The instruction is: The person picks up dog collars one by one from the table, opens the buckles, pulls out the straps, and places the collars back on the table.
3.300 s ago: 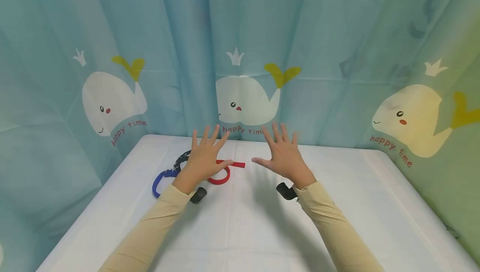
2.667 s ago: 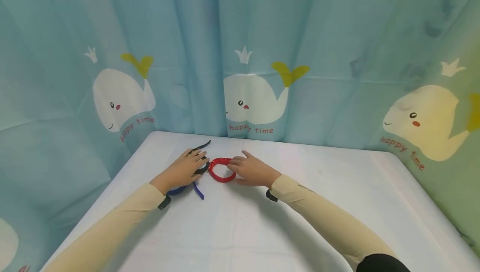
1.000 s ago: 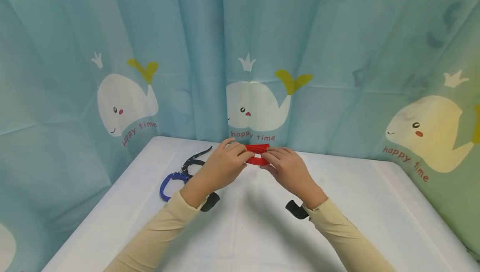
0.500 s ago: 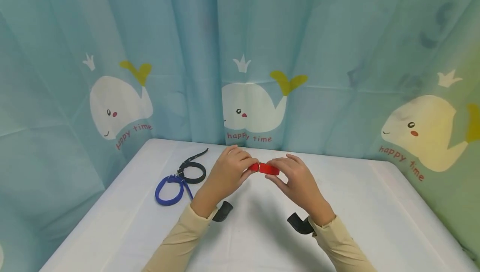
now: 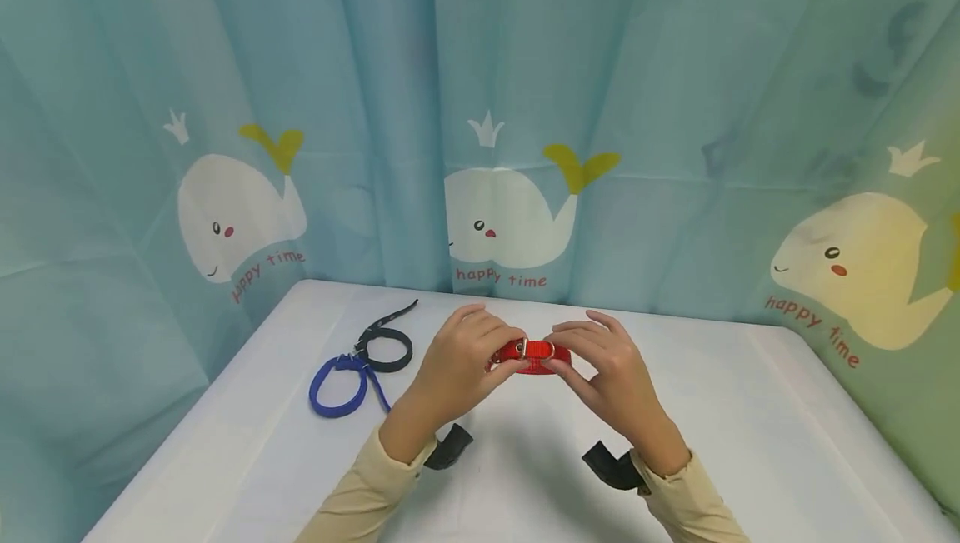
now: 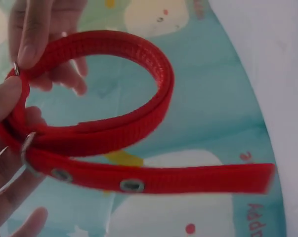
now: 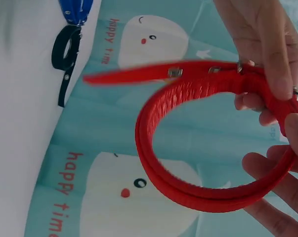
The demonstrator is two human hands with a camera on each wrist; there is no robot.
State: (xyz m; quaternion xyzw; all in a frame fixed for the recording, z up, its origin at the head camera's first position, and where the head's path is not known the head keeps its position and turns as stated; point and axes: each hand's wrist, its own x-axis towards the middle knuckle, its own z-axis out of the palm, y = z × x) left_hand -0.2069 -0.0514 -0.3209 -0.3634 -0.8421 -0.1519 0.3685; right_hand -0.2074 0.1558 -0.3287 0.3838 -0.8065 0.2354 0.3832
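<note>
A red collar (image 5: 536, 350) with a metal buckle is held up above the table between both hands. My left hand (image 5: 467, 360) pinches it beside the buckle, thumb below and fingers above. My right hand (image 5: 613, 372) pinches the band near the metal D-ring. In the left wrist view the red collar (image 6: 203, 180) forms a loop, and its free end with metal eyelets runs through the buckle and sticks out. The right wrist view shows the collar's round loop (image 7: 208, 200) from the other side, thumb and fingers of both hands at one edge.
On the left of the white table (image 5: 255, 476) lie a blue collar (image 5: 318, 397) and a black collar (image 5: 408, 351), each buckled into a loop. A blue curtain (image 5: 390, 110) with printed whales hangs behind the table. Black wrist mounts (image 5: 450, 447) sit under both wrists.
Both hands started spread open, reached to the collars and lifted the red one. In the last second they have brought it nearer and turned it so the buckle and D-ring show.
</note>
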